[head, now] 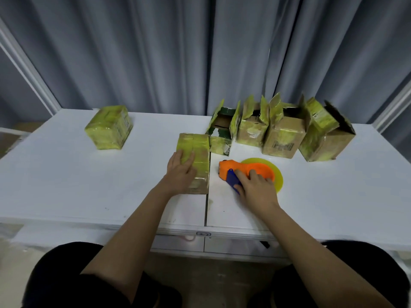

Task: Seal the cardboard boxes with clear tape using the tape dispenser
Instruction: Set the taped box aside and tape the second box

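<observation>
Right hand grips tape dispenser; left hand flat on box.

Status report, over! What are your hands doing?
Left hand flat on closed cardboard box. Right hand grips orange tape dispenser. Nothing between them.

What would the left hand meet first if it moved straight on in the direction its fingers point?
The left hand already rests on the closed box. Beyond it, probably the open box behind; depth is unclear.
</observation>
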The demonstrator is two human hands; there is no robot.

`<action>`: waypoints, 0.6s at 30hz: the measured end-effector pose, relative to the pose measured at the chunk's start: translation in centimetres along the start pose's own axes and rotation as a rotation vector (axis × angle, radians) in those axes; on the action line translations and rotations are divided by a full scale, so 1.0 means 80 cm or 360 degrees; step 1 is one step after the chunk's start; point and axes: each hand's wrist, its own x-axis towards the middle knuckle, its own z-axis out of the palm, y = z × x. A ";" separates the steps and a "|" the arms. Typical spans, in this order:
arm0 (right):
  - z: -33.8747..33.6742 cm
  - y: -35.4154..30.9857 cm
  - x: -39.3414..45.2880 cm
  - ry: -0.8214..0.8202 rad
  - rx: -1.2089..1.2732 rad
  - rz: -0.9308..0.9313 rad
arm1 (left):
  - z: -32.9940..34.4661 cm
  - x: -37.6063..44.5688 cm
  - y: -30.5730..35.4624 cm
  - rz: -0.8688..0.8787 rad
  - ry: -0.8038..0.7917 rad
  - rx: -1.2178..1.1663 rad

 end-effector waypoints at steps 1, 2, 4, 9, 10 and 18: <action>-0.005 -0.002 0.004 0.0016 -0.0016 0.0001 | 0.001 0.001 -0.003 0.0025 0.0032 0.0007; -0.013 -0.004 0.008 0.0063 0.0005 -0.0004 | 0.000 0.002 -0.007 0.0050 0.0066 0.0032; -0.029 -0.015 0.021 0.0230 0.0274 -0.0039 | -0.002 -0.003 -0.008 0.0062 0.0063 0.0038; -0.034 -0.076 0.026 -0.0032 0.1269 -0.0211 | 0.004 -0.010 -0.019 0.0086 0.0165 -0.0145; -0.025 -0.084 0.019 -0.0119 0.1354 -0.0196 | 0.003 -0.011 -0.020 0.0021 0.0185 -0.0376; -0.028 -0.090 0.014 -0.0249 0.2479 0.0511 | 0.012 -0.036 -0.047 0.0101 -0.0012 -0.1167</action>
